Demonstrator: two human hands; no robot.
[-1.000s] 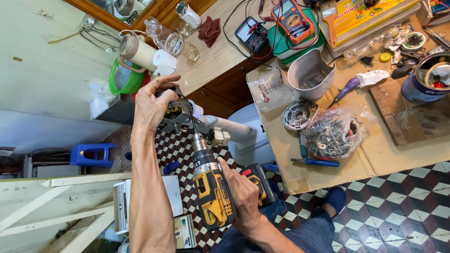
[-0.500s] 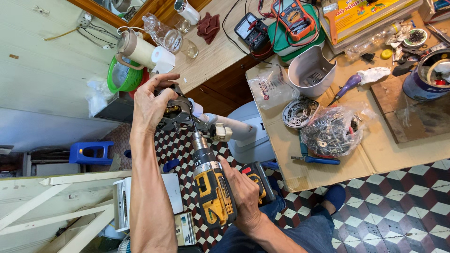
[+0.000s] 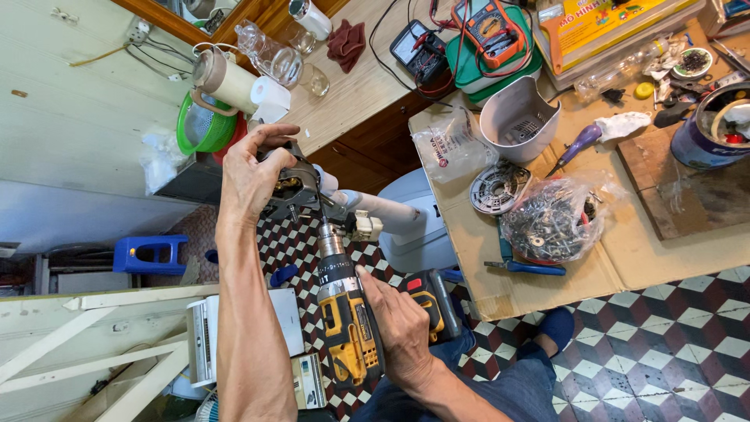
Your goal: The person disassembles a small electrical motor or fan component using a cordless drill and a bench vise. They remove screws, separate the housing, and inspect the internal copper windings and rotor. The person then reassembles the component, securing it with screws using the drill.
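In the middle left of the frame the left hand [image 3: 254, 176] is clenched around a metal part [image 3: 301, 187], and the right hand [image 3: 402, 328] grips the yellow drill [image 3: 348, 328], bit pressed on it. If the bit slips, it may hit the fingers [image 3: 273, 137]. Compared with earlier, almost nothing has moved

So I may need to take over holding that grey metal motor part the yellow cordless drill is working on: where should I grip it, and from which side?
Grip the grey metal motor part around its outer rim, from the side away from the yellow cordless drill, as the left hand does. The bit enters from the drill side, so that face should probably stay free; the right hand holds the drill's handle.
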